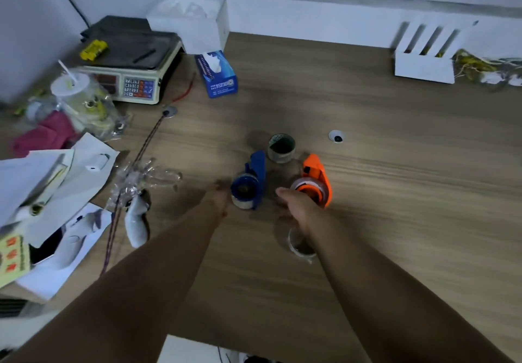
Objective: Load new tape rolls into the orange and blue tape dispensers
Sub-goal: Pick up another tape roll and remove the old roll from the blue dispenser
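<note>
The blue tape dispenser (pixel 255 173) lies on the wooden table (pixel 395 193) with a tape roll (pixel 242 196) seated in its wheel. My left hand (pixel 218 197) is just left of that roll, fingers pointing down, and holds nothing that I can see. The orange tape dispenser (pixel 317 174) lies to the right, with a clear tape roll (pixel 308 186) on its wheel. My right hand (pixel 296 207) grips the near side of that dispenser at the roll, thumb out to the left. A second clear tape roll (pixel 300 246) lies flat under my right wrist. An empty cardboard core (pixel 281 148) stands behind the dispensers.
Papers (pixel 50 182), crumpled clear film (pixel 141 177), a drink cup (pixel 76 91) and a weighing scale (pixel 132 63) crowd the left side. A blue tissue pack (pixel 217 74) lies at the back, a white rack (pixel 426 52) at the back right, and a small googly eye (pixel 336 136) to the right.
</note>
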